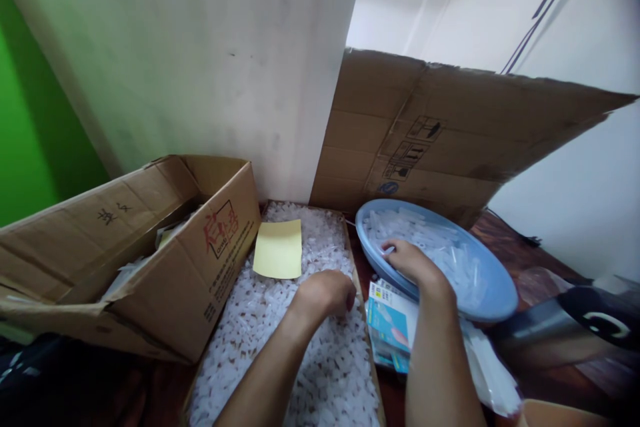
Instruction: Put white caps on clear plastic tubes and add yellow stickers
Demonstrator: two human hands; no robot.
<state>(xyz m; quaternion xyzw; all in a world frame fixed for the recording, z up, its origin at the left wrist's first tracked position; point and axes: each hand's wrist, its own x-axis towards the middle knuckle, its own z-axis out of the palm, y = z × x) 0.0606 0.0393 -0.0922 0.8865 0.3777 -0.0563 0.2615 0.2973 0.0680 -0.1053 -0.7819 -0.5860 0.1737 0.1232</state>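
My left hand (327, 292) is low over a long shallow box (373, 360) filled with many small white translucent pieces (335, 347). Its fingers curl downward, and what they hold, if anything, is hidden. A blue oval basin (493, 307) to the right contains clear plastic tube-like pieces (450, 257). At the basin's near left rim is my right hand (405, 257), its thumb and fingers bent toward each other; anything between them is too small to make out. On the white pieces, left of my left hand, lies a yellow paper square (279, 250).
An open cardboard box (185, 280) with papers inside stands at the left. Printed blue and white packets (393, 323) lie under the basin's near side. A dark and silver cylinder (560, 330) is at the right. Behind are a white panel (225, 67) and a cardboard sheet (450, 127).
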